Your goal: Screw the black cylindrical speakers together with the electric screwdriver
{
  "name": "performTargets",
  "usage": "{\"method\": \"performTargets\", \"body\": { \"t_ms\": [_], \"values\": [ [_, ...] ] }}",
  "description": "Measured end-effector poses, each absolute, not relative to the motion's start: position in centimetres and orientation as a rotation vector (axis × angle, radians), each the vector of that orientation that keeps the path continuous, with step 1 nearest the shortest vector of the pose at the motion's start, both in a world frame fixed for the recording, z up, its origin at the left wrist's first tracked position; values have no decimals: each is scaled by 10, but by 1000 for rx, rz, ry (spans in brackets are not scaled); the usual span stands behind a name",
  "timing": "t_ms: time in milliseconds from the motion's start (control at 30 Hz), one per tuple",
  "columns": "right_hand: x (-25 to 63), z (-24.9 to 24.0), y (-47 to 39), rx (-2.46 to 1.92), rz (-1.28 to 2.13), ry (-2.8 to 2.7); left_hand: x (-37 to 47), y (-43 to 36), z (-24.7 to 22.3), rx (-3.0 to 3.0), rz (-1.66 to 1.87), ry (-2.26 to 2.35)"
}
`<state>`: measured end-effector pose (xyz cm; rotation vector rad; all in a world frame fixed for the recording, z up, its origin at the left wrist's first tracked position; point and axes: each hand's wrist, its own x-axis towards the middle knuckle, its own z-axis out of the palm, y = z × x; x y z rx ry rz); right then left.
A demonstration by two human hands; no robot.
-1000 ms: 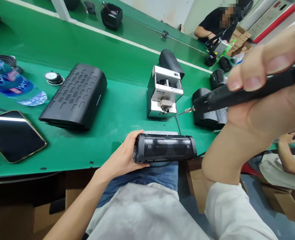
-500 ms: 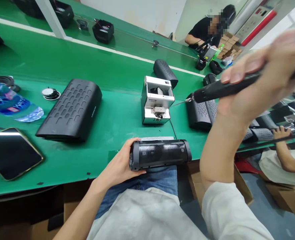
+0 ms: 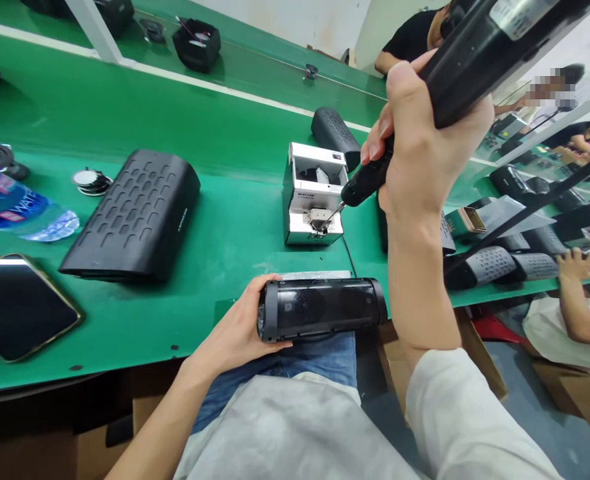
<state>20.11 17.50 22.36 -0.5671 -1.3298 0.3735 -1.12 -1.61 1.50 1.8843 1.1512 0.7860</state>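
Note:
My left hand is closed around the left end of a black speaker, which lies sideways at the table's front edge above my lap. In my right hand is a black electric screwdriver, held slanting down to the left. Its thin bit reaches the small metal pick-up at the front of a white screw feeder; whether a screw sits on the tip is too small to tell. Behind the speaker, a flat grey strip shows along its top edge.
On the left stand a large black textured speaker shell, a phone, a water bottle and a small round driver. Another shell lies behind the feeder. To the right, a co-worker's hand rests near several speakers.
My right hand has brought the screwdriver left, from beside the feeder to its front pick-up, and tilted it more steeply. The left hand and the speaker have stayed in place.

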Motion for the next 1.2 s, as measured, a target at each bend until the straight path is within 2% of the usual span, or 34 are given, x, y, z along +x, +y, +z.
{"method": "performTargets", "body": {
  "t_ms": [267, 533, 700, 867, 1000, 1200],
  "values": [
    [201, 222, 169, -532, 345, -1366, -11, -15, 17, 1909, 811, 1130],
    [205, 248, 111, -507, 679, -1222, -11, -15, 20, 1891, 806, 1117],
    [214, 260, 94, -722, 779, -1335, -10, -14, 18, 1892, 821, 1114],
    [194, 260, 74, -661, 770, -1223, -10, -14, 17, 1896, 837, 1114],
    [195, 248, 75, -619, 789, -1317, -10, -15, 17, 1909, 835, 1114],
    [202, 202, 79, -548, 892, -1385, -12, -15, 15, 1905, 813, 1118]
  ]
}}
